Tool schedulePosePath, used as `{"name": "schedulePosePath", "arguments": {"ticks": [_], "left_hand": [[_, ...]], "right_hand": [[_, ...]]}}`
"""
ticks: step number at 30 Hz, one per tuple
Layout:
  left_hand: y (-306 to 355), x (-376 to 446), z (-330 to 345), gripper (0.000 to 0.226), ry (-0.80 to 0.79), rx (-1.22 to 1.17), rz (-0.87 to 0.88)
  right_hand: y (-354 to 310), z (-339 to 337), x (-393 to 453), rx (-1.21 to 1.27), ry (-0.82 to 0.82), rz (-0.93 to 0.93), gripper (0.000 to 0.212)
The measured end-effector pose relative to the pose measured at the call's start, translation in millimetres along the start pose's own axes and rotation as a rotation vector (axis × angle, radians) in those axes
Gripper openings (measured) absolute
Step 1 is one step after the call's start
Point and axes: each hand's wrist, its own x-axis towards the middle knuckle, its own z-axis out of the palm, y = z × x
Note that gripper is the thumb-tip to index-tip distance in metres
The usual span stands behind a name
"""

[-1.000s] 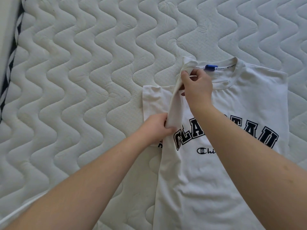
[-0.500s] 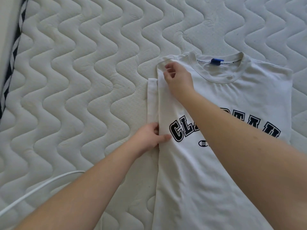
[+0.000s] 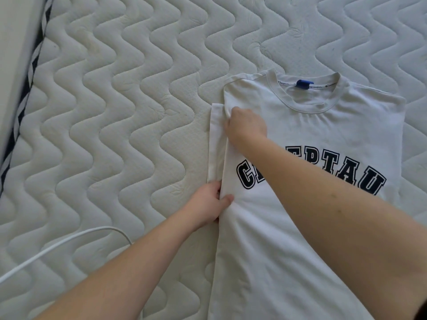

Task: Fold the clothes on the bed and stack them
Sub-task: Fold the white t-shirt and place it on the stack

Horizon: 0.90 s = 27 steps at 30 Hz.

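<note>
T-shirt (image 3: 300, 227) flat (mattress (image 3: 115, 135)) | left hand (image 3: 208, 204) pinches edge | right hand (image 3: 246, 125) presses fold

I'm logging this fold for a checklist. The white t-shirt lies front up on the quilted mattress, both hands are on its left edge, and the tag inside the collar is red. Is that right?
Not quite: the tag inside the collar is blue, as the head view shows. The rest stands: the white t-shirt lies front up on the quilted mattress, with the left hand and right hand on its left edge.

Two bare forearms, sleeveless, no rings or watch.
</note>
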Motion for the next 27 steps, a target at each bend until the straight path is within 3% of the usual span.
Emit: {"name": "schedulePosePath", "arguments": {"ticks": [5,10,17,22,27], "left_hand": [[3,-8,-5,0.026,0.028,0.015,0.027],[-4,-14,-16,0.021,0.062,-0.032,0.036],[-29,-11,-26,0.022,0.094,-0.09,-0.028],[-50,-9,-18,0.034,-0.012,-0.28,-0.101],[-59,-7,-13,0.029,-0.044,-0.396,-0.109]], "right_hand": [[-2,-8,-13,0.152,0.157,-0.043,0.025],[-15,-6,-19,0.243,0.216,-0.08,0.024],[-27,15,-12,0.254,0.116,-0.087,0.027],[-24,20,-8,0.349,0.045,-0.155,0.028],[-5,19,-12,0.342,-0.046,-0.262,0.045]]}}
